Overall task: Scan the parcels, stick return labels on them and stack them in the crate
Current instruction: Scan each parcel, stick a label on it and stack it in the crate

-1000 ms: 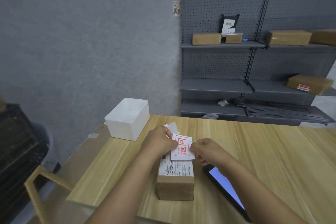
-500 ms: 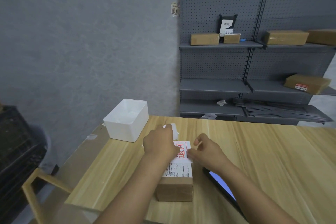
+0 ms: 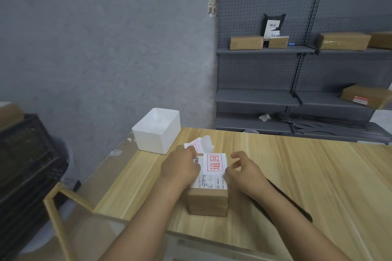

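Brown, white, red and grey are seen across the parcel and its surroundings.

The parcel (image 3: pixel 207 201) is shown in plain brown card, topped by a white shipping slip printed with small black text and a black barcode. The return label (image 3: pixel 214 164) is white, with red characters inside a red square frame. The table (image 3: pixel 307 176) is marked by a pale yellow wood grain in long streaks. The tub (image 3: pixel 157 131) is plain white. The crate (image 3: pixel 25 154) is black with a lattice pattern. The shelving (image 3: pixel 275 74) is dark grey, its back panels dotted with rows of small holes, and the boxes on it are brown. The wall is a mottled grey.
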`<state>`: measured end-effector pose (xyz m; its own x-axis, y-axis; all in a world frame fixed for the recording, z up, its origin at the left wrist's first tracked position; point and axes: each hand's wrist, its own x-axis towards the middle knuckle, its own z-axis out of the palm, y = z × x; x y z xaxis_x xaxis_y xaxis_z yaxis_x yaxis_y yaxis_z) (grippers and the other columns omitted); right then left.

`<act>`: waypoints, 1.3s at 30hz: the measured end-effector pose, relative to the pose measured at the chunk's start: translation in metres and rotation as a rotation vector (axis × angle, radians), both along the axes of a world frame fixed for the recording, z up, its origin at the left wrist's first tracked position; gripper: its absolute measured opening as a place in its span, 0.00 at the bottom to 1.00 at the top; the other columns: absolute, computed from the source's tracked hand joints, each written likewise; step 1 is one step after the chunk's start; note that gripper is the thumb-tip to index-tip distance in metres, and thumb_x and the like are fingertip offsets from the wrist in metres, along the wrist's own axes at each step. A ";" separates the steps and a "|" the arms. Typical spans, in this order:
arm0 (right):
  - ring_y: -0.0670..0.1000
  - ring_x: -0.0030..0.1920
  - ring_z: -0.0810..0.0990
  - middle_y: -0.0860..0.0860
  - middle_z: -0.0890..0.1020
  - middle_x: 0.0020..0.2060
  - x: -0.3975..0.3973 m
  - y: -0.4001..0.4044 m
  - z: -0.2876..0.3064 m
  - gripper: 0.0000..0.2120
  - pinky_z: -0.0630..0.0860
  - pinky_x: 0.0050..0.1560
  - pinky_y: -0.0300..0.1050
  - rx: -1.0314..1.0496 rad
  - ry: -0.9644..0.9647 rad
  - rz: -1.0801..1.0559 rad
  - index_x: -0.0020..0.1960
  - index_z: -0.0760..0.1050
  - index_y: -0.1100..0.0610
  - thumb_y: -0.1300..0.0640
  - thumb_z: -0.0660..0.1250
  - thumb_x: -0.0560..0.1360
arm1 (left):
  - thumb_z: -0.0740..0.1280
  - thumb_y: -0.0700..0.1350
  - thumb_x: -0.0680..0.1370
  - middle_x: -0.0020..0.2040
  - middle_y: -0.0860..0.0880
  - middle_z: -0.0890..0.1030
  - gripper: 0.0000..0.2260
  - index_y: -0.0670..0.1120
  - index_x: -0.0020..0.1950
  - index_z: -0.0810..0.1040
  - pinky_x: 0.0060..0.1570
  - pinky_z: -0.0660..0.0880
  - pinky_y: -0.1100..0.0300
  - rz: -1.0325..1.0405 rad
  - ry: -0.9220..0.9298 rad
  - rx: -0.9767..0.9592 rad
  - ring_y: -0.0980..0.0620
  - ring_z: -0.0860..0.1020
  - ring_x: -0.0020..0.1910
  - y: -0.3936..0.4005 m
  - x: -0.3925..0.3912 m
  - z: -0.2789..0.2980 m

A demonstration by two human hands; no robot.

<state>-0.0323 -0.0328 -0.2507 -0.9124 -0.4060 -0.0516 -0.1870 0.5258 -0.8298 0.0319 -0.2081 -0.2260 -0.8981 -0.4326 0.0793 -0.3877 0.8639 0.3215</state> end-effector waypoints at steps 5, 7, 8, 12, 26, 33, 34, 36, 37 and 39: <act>0.46 0.46 0.82 0.44 0.81 0.48 0.021 0.000 -0.004 0.21 0.81 0.45 0.45 -0.073 -0.334 0.062 0.62 0.70 0.50 0.44 0.67 0.72 | 0.65 0.51 0.77 0.48 0.50 0.83 0.09 0.47 0.51 0.78 0.51 0.80 0.52 0.094 -0.055 0.561 0.49 0.82 0.47 -0.013 0.026 -0.010; 0.46 0.47 0.82 0.44 0.81 0.49 0.030 -0.006 -0.001 0.20 0.80 0.47 0.46 -0.121 -0.304 0.080 0.62 0.69 0.50 0.47 0.68 0.73 | 0.65 0.50 0.77 0.48 0.50 0.83 0.08 0.48 0.50 0.78 0.51 0.80 0.52 0.096 0.005 0.629 0.50 0.82 0.46 -0.014 0.033 -0.011; 0.46 0.47 0.82 0.45 0.81 0.49 0.034 -0.010 0.001 0.20 0.79 0.48 0.45 -0.145 -0.281 0.075 0.62 0.69 0.51 0.49 0.68 0.73 | 0.65 0.50 0.77 0.47 0.51 0.83 0.07 0.49 0.50 0.78 0.49 0.80 0.53 0.108 0.057 0.640 0.50 0.82 0.45 -0.016 0.037 -0.009; 0.49 0.53 0.79 0.48 0.77 0.55 0.051 -0.032 0.017 0.21 0.77 0.54 0.47 -0.183 -0.203 0.088 0.65 0.67 0.51 0.50 0.68 0.74 | 0.66 0.51 0.76 0.40 0.52 0.82 0.04 0.52 0.47 0.77 0.39 0.79 0.57 0.147 0.212 0.692 0.52 0.81 0.37 -0.036 0.052 0.001; 0.49 0.56 0.77 0.48 0.76 0.58 0.165 -0.247 0.032 0.23 0.76 0.58 0.52 -0.163 -0.148 0.340 0.65 0.66 0.52 0.51 0.69 0.73 | 0.67 0.51 0.77 0.36 0.51 0.80 0.05 0.52 0.48 0.77 0.33 0.75 0.61 0.334 0.344 0.646 0.51 0.77 0.31 -0.238 0.194 0.003; 0.50 0.56 0.77 0.49 0.75 0.59 0.246 -0.389 0.021 0.24 0.75 0.60 0.55 -0.121 -0.162 0.490 0.66 0.65 0.52 0.51 0.68 0.74 | 0.65 0.52 0.78 0.46 0.49 0.82 0.07 0.50 0.52 0.77 0.32 0.72 0.63 0.474 0.357 0.638 0.52 0.79 0.38 -0.356 0.302 -0.006; 0.50 0.56 0.77 0.49 0.75 0.60 0.256 -0.407 0.018 0.24 0.75 0.60 0.55 -0.114 -0.170 0.513 0.67 0.65 0.52 0.51 0.68 0.74 | 0.65 0.52 0.78 0.45 0.50 0.82 0.07 0.50 0.51 0.77 0.35 0.73 0.61 0.499 0.360 0.630 0.52 0.79 0.39 -0.370 0.315 -0.007; 0.50 0.57 0.77 0.49 0.75 0.60 0.273 -0.441 0.016 0.24 0.75 0.60 0.55 -0.107 -0.182 0.556 0.67 0.65 0.53 0.51 0.68 0.74 | 0.65 0.52 0.77 0.43 0.51 0.81 0.05 0.51 0.48 0.76 0.42 0.77 0.56 0.550 0.353 0.605 0.52 0.80 0.41 -0.397 0.338 -0.009; 0.50 0.57 0.77 0.49 0.75 0.59 0.280 -0.459 0.016 0.24 0.75 0.60 0.55 -0.106 -0.185 0.574 0.67 0.65 0.53 0.52 0.68 0.74 | 0.65 0.52 0.77 0.43 0.52 0.81 0.05 0.52 0.47 0.76 0.46 0.78 0.53 0.574 0.352 0.600 0.52 0.80 0.43 -0.412 0.348 -0.010; 0.50 0.56 0.77 0.48 0.76 0.57 0.290 -0.493 0.014 0.22 0.76 0.59 0.53 -0.115 -0.189 0.614 0.65 0.66 0.52 0.53 0.68 0.74 | 0.65 0.53 0.77 0.44 0.54 0.82 0.05 0.54 0.45 0.75 0.50 0.79 0.50 0.625 0.353 0.598 0.53 0.80 0.45 -0.440 0.364 -0.012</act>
<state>0.2578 -0.5259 -0.2364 -0.4925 -0.8628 -0.1143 -0.2701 0.2763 -0.9223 0.3964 -0.6482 -0.2376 -0.4553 -0.8859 -0.0886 -0.5212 0.1845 0.8332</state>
